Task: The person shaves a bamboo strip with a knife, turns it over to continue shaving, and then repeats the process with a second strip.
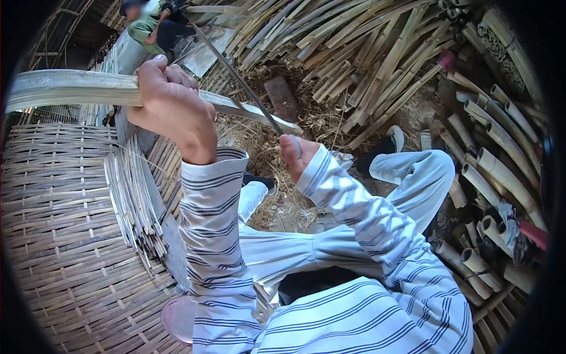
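My left hand (174,106) is closed round a thick pale bamboo strip (71,87) at the upper left. The strip runs out past the left edge of the view, and its other end reaches right, towards my right hand. My right hand (298,154), near the middle, is closed round the near end of a long, thin dark blade (242,82). That blade slants up and to the left, crossing the strip close to its right end. Whether the two touch is hard to tell. The handle is mostly hidden in my fingers.
Split bamboo (330,47) is piled at the top, with bamboo tubes (495,159) along the right. A woven bamboo mat (65,236) and thin strips (135,200) lie left. A brick (282,99) rests among shavings. Another person (150,29) sits at the upper left.
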The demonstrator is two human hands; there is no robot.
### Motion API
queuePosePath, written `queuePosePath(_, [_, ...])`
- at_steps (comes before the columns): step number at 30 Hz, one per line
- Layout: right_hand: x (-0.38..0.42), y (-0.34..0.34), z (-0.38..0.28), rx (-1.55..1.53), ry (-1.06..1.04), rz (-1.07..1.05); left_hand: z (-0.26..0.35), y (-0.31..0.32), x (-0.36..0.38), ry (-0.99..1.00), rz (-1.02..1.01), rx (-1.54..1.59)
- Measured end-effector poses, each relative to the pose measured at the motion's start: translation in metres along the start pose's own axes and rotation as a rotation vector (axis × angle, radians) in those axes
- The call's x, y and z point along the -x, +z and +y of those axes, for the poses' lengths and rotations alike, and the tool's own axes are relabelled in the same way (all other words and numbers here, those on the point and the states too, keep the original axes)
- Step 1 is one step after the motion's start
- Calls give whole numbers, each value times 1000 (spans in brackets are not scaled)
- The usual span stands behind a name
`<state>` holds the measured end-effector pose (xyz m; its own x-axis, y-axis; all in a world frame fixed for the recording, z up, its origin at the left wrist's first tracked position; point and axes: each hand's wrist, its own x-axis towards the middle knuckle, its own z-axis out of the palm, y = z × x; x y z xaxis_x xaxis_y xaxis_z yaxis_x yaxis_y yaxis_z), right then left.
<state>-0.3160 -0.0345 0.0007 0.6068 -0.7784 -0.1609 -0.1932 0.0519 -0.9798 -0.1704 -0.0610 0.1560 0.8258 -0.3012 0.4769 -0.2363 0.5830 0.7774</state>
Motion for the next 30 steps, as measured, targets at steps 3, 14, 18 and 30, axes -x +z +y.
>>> queuePosePath(3, [-28,11,41,185,177,-40,7,0,0,14,3,-27])
queuePosePath(14, [-44,12,23,393,205,-171,12,-13,-2,6,-14,-77])
queuePosePath(18, [-26,10,-8,155,-132,48,7,-12,10,24,-46,-113])
queuePosePath(30, [-8,5,-8,233,-43,-23,8,-14,14,1,-108,-94])
